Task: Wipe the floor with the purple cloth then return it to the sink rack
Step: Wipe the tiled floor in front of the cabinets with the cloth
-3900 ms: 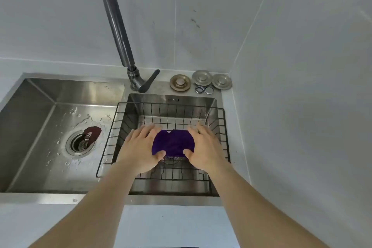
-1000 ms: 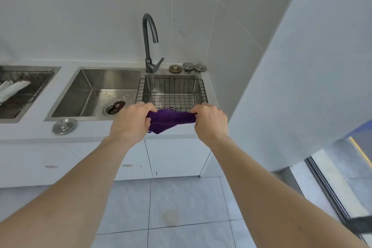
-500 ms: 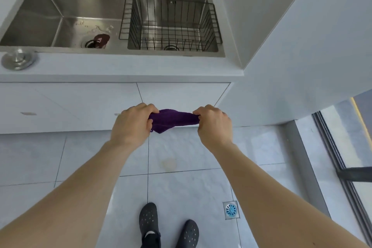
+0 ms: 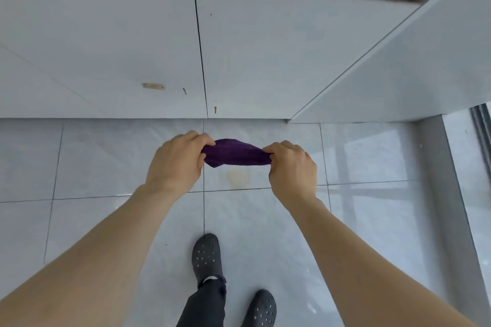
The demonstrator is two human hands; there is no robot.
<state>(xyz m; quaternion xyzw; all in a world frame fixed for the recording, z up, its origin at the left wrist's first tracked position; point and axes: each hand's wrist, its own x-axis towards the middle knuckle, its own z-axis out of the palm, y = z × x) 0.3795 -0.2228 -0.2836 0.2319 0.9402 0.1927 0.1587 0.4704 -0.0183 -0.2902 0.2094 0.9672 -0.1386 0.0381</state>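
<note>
Far left: just pale floor tiles (image 4: 111,156) with grey grout lines, and white cabinet doors (image 4: 106,42) running along above them, a couple of small brownish scuffs near the bottom edge. Then the left hand (image 4: 174,164), curled tight, pinching the left end of the purple cloth (image 4: 235,152) between thumb and fingers. Cloth bunched up and stretched between both hands, held up off the floor, not touching it. Right under it, a faint yellowish stain (image 4: 237,178) on one tile. Lower down, two dark perforated clogs (image 4: 206,257) and a black trouser leg (image 4: 204,302). Then the right hand (image 4: 292,167), same deal, closed and gripping the cloth's right end. Past that, a white side panel (image 4: 398,82) angling off, and at the far right a grey threshold strip (image 4: 446,194) beside a sliding door track (image 4: 481,125).
</note>
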